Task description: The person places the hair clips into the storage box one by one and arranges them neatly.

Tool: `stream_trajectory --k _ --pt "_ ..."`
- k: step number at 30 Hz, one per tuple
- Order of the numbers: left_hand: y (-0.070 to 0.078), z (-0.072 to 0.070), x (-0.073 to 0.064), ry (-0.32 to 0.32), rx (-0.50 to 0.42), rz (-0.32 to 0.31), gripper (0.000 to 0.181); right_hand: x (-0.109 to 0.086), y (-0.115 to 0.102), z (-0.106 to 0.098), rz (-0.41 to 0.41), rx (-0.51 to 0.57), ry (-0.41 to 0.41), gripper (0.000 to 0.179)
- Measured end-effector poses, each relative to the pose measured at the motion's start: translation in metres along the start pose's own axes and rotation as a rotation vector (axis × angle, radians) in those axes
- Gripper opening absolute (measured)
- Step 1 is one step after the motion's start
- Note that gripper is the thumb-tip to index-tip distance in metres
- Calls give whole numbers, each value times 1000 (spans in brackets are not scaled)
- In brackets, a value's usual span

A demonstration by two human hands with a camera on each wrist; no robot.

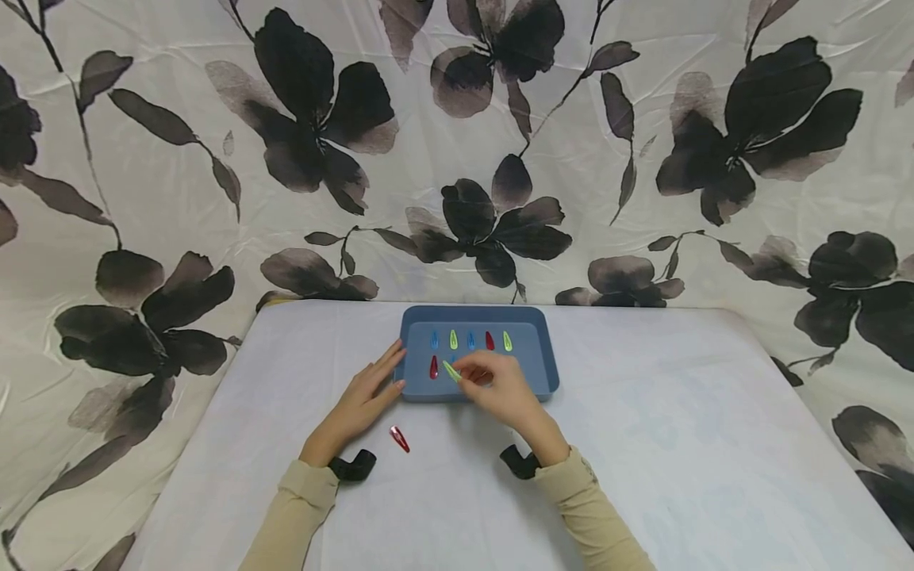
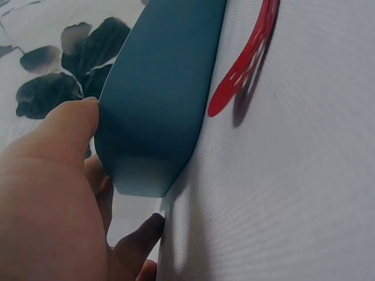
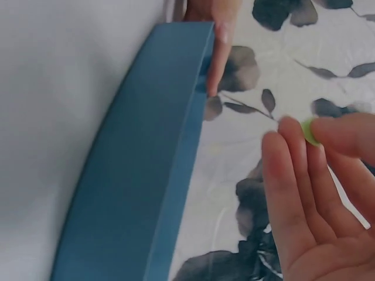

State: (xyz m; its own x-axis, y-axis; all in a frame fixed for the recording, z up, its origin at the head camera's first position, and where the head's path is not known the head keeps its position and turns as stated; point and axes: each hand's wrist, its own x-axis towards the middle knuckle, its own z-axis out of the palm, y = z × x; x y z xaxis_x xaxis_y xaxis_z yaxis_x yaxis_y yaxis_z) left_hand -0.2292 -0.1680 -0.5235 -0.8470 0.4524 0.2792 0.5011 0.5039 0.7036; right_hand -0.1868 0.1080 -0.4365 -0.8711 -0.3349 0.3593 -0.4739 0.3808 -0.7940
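A blue tray [image 1: 535, 365] holds small snap hair clips. My left hand [image 1: 366, 398] lies along the tray's left side with fingers spread, thumb at the near corner; the left wrist view shows its thumb tip on the rim. Over the near half of the tray, my right hand [image 1: 502, 386] pinches a yellow-green hair clip [image 1: 451, 370] between thumb and finger. In the right wrist view only a bit of that green clip [image 3: 309, 132] shows between the fingertips. A red clip [image 1: 433, 367] lies in the tray just left of it.
Along the tray's far part runs a row of blue, green and red clips, among them a red clip [image 1: 489, 340]. Another red clip [image 1: 400, 438] lies on the white table [image 1: 685, 444] in front of the tray. A flowered cloth [image 1: 600, 198] hangs behind.
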Motion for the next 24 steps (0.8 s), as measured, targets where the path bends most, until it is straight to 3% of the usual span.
stream_trajectory --k 7,19,24 --pt "-2 0 0 0 16 8 58 0 10 0 100 75 130 20" --pt "0 -1 -1 -9 -7 -16 59 1 31 -2 261 236 264 21" --pt "1 -1 -1 -7 -3 -17 59 2 43 -5 286 220 316 19"
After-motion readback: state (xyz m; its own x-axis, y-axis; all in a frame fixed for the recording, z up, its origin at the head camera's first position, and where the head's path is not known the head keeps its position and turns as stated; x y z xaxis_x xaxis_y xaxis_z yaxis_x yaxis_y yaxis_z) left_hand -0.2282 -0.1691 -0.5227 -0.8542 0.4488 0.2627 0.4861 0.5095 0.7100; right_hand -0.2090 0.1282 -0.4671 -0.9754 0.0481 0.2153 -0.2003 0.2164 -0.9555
